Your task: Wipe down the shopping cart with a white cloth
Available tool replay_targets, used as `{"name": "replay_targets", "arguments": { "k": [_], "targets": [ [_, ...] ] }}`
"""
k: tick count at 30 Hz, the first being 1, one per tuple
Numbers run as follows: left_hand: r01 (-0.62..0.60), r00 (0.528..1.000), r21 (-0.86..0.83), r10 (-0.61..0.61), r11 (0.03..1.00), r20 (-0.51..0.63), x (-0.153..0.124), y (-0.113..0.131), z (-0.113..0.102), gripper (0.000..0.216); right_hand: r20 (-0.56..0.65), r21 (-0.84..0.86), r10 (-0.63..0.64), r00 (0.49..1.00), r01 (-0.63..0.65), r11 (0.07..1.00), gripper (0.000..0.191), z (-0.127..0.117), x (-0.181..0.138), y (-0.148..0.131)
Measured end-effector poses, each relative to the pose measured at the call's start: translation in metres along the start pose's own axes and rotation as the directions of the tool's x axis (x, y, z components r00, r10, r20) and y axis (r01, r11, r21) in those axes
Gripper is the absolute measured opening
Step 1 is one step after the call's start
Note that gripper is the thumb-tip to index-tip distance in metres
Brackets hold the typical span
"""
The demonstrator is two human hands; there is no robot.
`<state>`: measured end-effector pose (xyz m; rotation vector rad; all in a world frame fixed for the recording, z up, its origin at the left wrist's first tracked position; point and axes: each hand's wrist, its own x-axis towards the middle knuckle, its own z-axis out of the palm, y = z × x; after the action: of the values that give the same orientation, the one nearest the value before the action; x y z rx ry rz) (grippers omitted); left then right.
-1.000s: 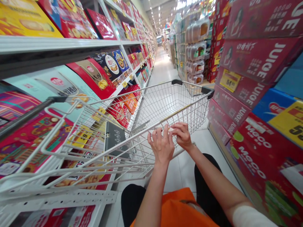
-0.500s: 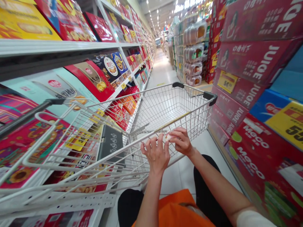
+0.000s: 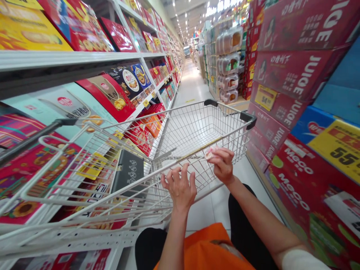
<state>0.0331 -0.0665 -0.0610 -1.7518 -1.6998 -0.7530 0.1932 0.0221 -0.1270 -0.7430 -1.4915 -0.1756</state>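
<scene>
A wire shopping cart (image 3: 194, 152) with black corner caps stands crosswise in front of me. Over its near side my right hand (image 3: 224, 165) is closed, pinching a small crumpled white-and-pink wrapper or tissue (image 3: 210, 153) between thumb and fingers; its exact kind is unclear. My left hand (image 3: 181, 189) is beside the cart's near rim with fingers bent and spread, holding nothing. Whether its fingertips touch the wire does not show. A dark grey panel (image 3: 128, 172) with printed symbols is fixed in the cart near its handle (image 3: 33, 135).
Shelves (image 3: 81, 56) full of boxed snacks run along the left. Stacked red juice cartons (image 3: 289, 71) and red Meco boxes (image 3: 295, 168) rise close on the right. Further on are shrink-wrapped packs (image 3: 229, 65) beside the tiled aisle floor (image 3: 194, 80).
My hands have parted. The right hand has moved up and right with the crumpled wrapper, while the left has shifted slightly left and down, fingers opening. The view has turned slightly.
</scene>
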Motion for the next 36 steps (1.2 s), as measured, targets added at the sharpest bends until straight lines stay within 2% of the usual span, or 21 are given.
{"name": "replay_targets", "arguments": {
  "k": [2,5,8,11,15,18,21,23,29,33,36],
  "targets": [
    [0.007,1.000,-0.004,-0.007,1.000,0.019,0.000,0.000,-0.003,0.034,-0.014,-0.019,-0.021,1.000,0.020,1.000,0.030,0.003,0.000,0.001],
    [0.038,0.998,-0.023,-0.037,0.999,0.042,-0.003,0.005,-0.006,0.033,0.026,0.056,-0.073,0.997,0.072,0.996,0.031,0.005,-0.025,0.001],
    [0.099,0.993,-0.028,-0.101,0.995,-0.059,-0.009,0.018,-0.002,0.033,0.121,0.123,-0.083,0.989,0.068,0.990,0.033,-0.002,-0.045,0.003],
    [0.042,0.988,-0.063,-0.050,0.997,-0.146,-0.010,0.037,0.006,0.034,0.109,0.095,-0.054,0.993,0.043,0.995,0.033,-0.012,-0.034,0.009],
    [-0.027,1.000,-0.102,0.027,0.994,0.005,0.000,0.061,0.015,0.041,-0.041,-0.011,0.046,0.998,-0.046,0.999,0.029,-0.014,-0.009,0.021],
    [-0.026,0.996,-0.086,0.033,0.996,0.080,0.010,0.068,0.019,0.046,0.026,0.001,0.035,0.999,-0.035,0.999,0.026,-0.011,-0.019,0.028],
    [-0.023,0.996,-0.078,0.029,0.997,0.085,0.013,0.068,0.023,0.046,0.136,0.046,-0.008,0.991,0.002,0.999,0.025,-0.013,-0.038,0.032],
    [-0.034,0.996,-0.073,0.039,0.997,0.079,0.013,0.068,0.025,0.046,0.146,0.061,-0.014,0.989,0.006,0.998,0.026,-0.019,-0.036,0.035],
    [-0.060,0.996,-0.030,0.062,0.998,0.060,0.012,0.071,0.031,0.047,-0.034,-0.017,0.026,0.999,-0.027,0.999,0.029,-0.028,0.008,0.047],
    [-0.053,0.997,-0.040,0.055,0.998,0.062,0.011,0.073,0.030,0.047,0.045,-0.003,0.050,0.998,-0.050,0.999,0.030,-0.027,-0.015,0.055],
    [-0.041,0.995,-0.034,0.044,0.999,0.092,0.011,0.074,0.029,0.048,0.119,0.006,0.043,0.992,-0.044,0.999,0.030,-0.035,-0.032,0.065]
  ]
}}
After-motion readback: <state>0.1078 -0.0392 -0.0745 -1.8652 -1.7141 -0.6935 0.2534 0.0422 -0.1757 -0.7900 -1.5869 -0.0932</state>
